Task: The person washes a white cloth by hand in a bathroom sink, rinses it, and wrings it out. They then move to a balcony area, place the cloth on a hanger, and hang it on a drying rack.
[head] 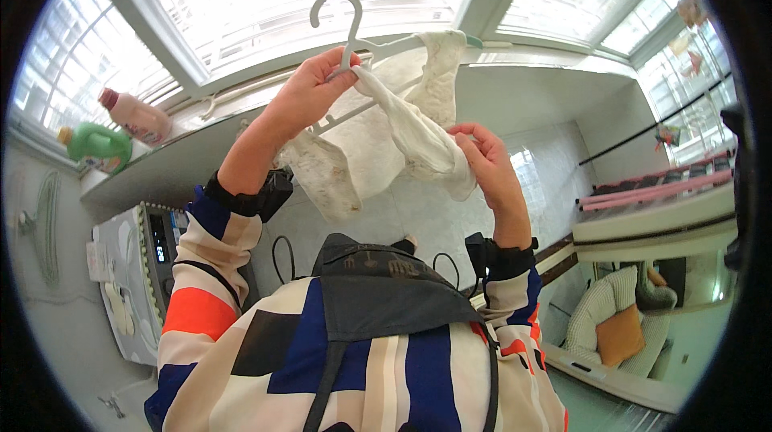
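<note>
A pale grey plastic clothes hanger [357,16] is held up before the window, its hook at the top. My left hand [316,85] grips it just below the hook, thumb and fingers pinched together. From it hangs a white, soft-looking cloth garment [377,142] with stained or patterned parts. One part drapes over the hanger's right arm, and another dangles below my left wrist. My right hand [488,158] pinches a bunched length of the same cloth, stretched down and rightward from the hanger's neck. The garment's exact kind is not clear.
A pink bottle [142,118] and a green jug [99,145] stand on the left windowsill. Below them is a covered appliance [126,281] with a lit display. A pink-framed rack [657,188] stands at right. Through an opening, a striped armchair [609,311] holds an orange cushion [621,335].
</note>
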Action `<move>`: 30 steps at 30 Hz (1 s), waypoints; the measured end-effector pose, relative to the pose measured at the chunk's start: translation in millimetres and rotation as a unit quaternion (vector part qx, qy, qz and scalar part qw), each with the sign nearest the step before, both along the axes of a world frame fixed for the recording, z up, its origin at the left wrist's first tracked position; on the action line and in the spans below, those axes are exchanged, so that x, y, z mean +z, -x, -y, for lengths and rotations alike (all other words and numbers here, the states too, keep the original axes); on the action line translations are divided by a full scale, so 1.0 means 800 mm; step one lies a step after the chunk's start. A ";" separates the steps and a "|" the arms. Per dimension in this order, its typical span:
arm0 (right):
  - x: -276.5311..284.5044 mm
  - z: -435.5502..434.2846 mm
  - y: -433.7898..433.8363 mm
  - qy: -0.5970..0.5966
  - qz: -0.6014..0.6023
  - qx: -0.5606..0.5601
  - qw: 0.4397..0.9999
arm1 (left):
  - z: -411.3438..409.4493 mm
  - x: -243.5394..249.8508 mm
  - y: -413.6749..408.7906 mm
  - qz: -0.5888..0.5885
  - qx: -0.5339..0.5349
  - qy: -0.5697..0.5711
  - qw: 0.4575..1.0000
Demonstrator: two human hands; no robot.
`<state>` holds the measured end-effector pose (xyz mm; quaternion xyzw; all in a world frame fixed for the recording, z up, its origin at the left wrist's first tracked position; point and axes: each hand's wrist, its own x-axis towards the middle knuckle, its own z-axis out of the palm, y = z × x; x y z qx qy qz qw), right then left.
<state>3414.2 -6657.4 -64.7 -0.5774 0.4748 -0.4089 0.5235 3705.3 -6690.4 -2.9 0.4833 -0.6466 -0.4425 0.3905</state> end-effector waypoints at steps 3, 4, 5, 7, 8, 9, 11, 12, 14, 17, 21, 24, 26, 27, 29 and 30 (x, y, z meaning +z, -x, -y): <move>0.003 -0.010 0.040 0.091 -0.021 -0.076 0.993 | 0.008 0.014 0.040 0.048 -0.058 0.012 0.997; 0.010 -0.012 0.052 0.118 -0.018 -0.110 0.987 | 0.010 0.015 0.053 0.046 -0.064 0.016 0.997; 0.016 -0.015 0.064 0.145 -0.016 -0.142 0.979 | 0.012 0.016 0.066 0.043 -0.069 0.020 0.996; 0.026 -0.020 0.100 0.115 0.044 -0.135 0.983 | 0.020 0.013 0.089 0.038 -0.079 0.036 0.995; 0.034 -0.023 0.113 0.102 0.082 -0.133 0.983 | 0.028 0.007 0.102 0.035 -0.085 0.049 0.995; 0.039 -0.024 0.129 0.088 0.119 -0.130 0.980 | 0.034 0.005 0.117 0.033 -0.091 0.061 0.993; 0.041 -0.020 0.162 0.078 0.022 -0.098 0.992 | 0.041 0.005 0.152 0.025 -0.081 0.036 0.996; 0.040 -0.019 0.184 0.069 -0.048 -0.067 0.994 | 0.045 0.007 0.169 0.022 -0.075 0.024 0.997; 0.034 -0.014 0.218 0.057 -0.068 -0.036 0.995 | 0.056 0.010 0.201 0.029 -0.089 0.049 0.994; 0.036 -0.009 0.282 0.008 -0.059 0.019 0.998 | 0.070 0.009 0.249 0.014 -0.120 0.054 0.991; 0.013 -0.019 0.353 0.054 0.272 0.027 0.960 | 0.084 0.000 0.319 -0.005 -0.120 0.052 0.991; 0.018 -0.022 0.378 0.151 0.245 -0.049 0.956 | 0.093 0.004 0.365 0.013 -0.116 0.039 0.992; 0.028 -0.018 0.397 0.255 0.052 -0.108 0.959 | 0.095 0.008 0.395 -0.009 -0.126 0.049 0.991; 0.030 -0.017 0.407 0.300 -0.043 -0.138 0.943 | 0.096 0.009 0.409 -0.017 -0.132 0.053 0.990; 0.030 -0.017 0.428 0.401 -0.268 -0.225 0.847 | 0.103 0.005 0.433 -0.032 -0.162 0.050 0.985; 0.030 -0.019 0.432 0.430 -0.311 -0.258 0.807 | 0.109 0.003 0.446 -0.040 -0.178 0.051 0.982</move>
